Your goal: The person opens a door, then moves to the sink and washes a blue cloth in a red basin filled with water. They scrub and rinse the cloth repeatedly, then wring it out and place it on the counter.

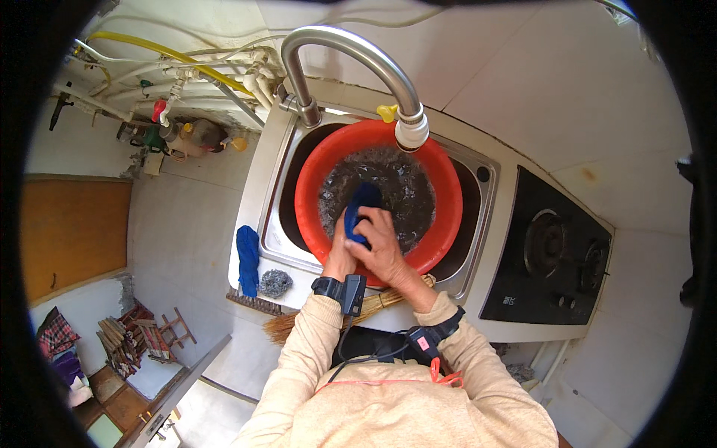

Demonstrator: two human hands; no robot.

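Observation:
A wet dark-blue cloth [365, 197], perhaps a sock, is bunched between my two hands over a red plastic basin [445, 173]. My left hand [340, 252] grips it from the left, partly hidden behind the cloth and the other hand. On the right side, the curled fingers of my right hand [381, 241] press into the fabric. Murky, sudsy water [406, 190] fills the basin, which sits in a stainless steel sink [274, 229]. A second blue cloth [247, 260] lies on the counter at the left, beside a steel wool scourer [275, 283].
A curved metal faucet [353, 36] with a white nozzle [411, 131] overhangs the basin. A straw brush [375, 302] lies along the counter's front edge, under my forearms. To the right is a black gas hob [546, 252]. Bottles [190, 137] and pipes [224, 78] are at the far left.

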